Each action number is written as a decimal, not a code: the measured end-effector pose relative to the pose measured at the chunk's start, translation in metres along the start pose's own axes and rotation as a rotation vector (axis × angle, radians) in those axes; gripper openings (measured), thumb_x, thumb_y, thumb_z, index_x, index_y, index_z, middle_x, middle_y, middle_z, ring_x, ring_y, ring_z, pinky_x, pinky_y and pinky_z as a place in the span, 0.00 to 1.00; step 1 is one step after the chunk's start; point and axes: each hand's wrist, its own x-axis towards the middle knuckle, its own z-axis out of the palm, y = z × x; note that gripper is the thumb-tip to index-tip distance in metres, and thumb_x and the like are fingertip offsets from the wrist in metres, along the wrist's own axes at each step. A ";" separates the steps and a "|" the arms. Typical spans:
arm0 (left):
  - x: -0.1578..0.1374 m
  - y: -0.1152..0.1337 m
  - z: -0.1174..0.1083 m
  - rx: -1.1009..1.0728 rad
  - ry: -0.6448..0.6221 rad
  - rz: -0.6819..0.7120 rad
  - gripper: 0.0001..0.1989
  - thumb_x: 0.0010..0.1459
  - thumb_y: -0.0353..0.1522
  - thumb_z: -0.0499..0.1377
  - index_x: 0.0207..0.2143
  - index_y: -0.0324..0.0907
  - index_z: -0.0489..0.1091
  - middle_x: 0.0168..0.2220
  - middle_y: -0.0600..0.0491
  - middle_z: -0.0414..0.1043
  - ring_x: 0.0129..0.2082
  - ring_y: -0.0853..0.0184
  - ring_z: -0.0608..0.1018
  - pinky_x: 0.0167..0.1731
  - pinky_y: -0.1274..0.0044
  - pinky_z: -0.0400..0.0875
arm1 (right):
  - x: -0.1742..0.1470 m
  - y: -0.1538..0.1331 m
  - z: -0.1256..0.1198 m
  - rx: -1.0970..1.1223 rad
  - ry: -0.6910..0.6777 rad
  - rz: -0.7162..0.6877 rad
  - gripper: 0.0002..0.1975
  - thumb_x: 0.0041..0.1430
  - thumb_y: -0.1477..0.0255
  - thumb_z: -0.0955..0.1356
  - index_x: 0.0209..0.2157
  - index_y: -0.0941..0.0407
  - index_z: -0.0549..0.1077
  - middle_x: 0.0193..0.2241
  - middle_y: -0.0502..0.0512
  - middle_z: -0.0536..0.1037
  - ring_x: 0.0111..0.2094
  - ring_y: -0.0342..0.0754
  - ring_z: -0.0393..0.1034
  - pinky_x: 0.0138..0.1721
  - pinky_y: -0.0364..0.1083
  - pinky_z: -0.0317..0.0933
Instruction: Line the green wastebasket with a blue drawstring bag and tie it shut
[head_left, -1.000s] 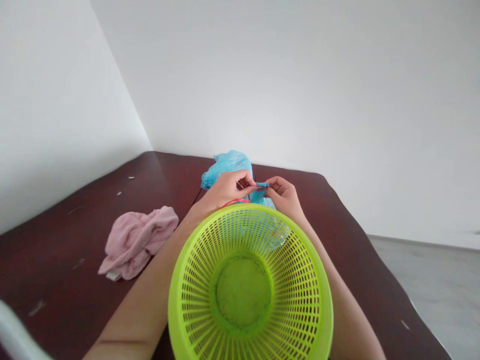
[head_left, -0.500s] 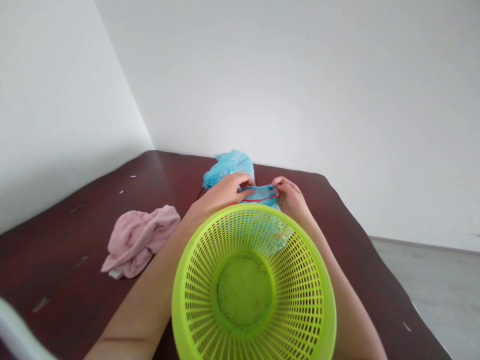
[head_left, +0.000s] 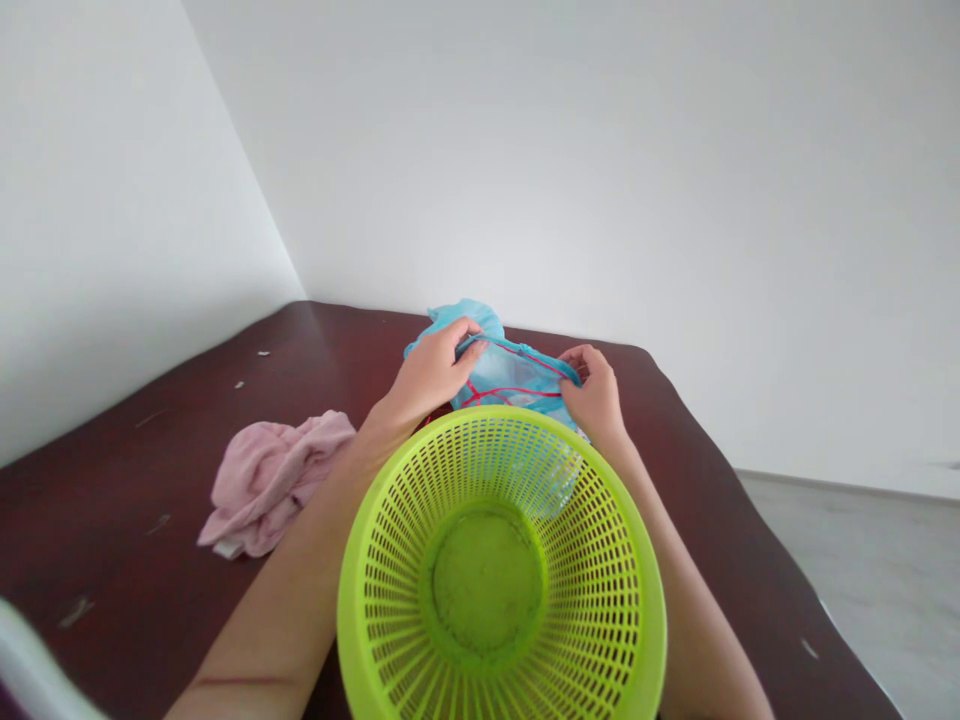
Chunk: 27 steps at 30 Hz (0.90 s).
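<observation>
Beyond the green basket, my left hand (head_left: 435,370) grips the upper left edge of a thin blue drawstring bag (head_left: 514,375). My right hand (head_left: 596,390) pinches its right edge, with the thumb in front. The bag is see-through, has red cords along its opening, and is stretched between both hands. The lower part of the bag is hidden behind the slotted green plastic basket (head_left: 352,590), whose inside faces me between my forearms. Just behind my left hand lies another piece of crumpled blue plastic (head_left: 472,315), partly covered.
A crumpled pink cloth (head_left: 274,480) lies on the dark red-brown table (head_left: 150,520), left of my left forearm. White walls (head_left: 600,180) border the table at the back and left. Grey floor (head_left: 885,540) shows past its right edge. Small pale scraps dot the tabletop.
My hands have spread apart and the bag's mouth is pulled wider, showing more of the red cords. My left hand has moved left and up. The basket has shifted slightly left in view.
</observation>
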 end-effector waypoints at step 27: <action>0.019 -0.038 -0.018 -1.169 0.015 -0.616 0.07 0.58 0.32 0.72 0.38 0.40 0.80 0.28 0.55 0.79 0.23 0.69 0.77 0.25 0.77 0.76 | 0.010 -0.032 -0.050 0.384 -0.142 0.275 0.16 0.51 0.62 0.84 0.37 0.50 0.81 0.32 0.49 0.81 0.32 0.47 0.71 0.33 0.46 0.64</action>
